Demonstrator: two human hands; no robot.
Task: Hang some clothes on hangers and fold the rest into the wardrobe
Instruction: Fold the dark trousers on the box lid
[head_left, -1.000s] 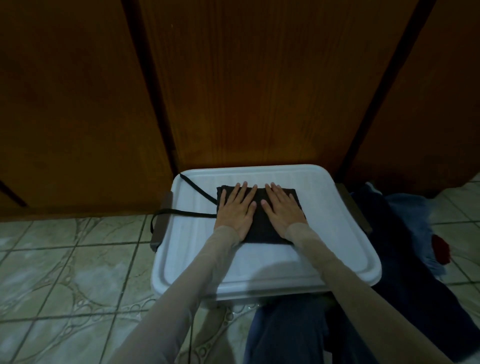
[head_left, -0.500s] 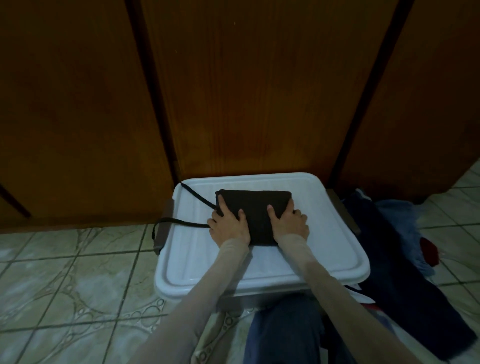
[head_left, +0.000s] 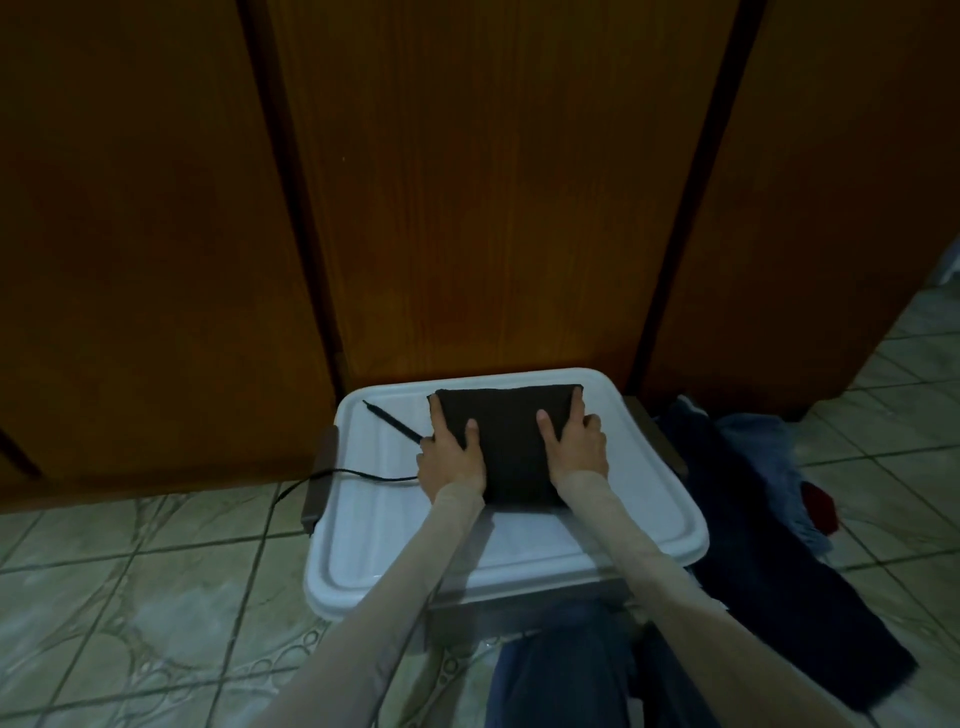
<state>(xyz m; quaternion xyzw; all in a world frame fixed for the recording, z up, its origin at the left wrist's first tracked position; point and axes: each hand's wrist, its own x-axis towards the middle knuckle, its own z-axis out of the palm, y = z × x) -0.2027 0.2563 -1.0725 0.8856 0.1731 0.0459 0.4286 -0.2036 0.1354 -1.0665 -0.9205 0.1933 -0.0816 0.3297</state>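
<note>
Centrally, folded dark garment (head_left: 511, 441) lies on white bin lid (head_left: 519, 540), far edge near lid's back rim, close to wooden wardrobe doors (head_left: 483, 208). Left hand (head_left: 452, 457) grips garment's left edge, thumb on top, fingers curled at side. Right hand (head_left: 576, 447) grips right edge likewise. Black strap (head_left: 363, 474) trails left off lid over brown handle (head_left: 319, 478). Bare lid surface toward near rim. Heap of dark blue clothes (head_left: 769, 545) on tiled floor (head_left: 130, 597) just right of bin; open floor left.
</note>
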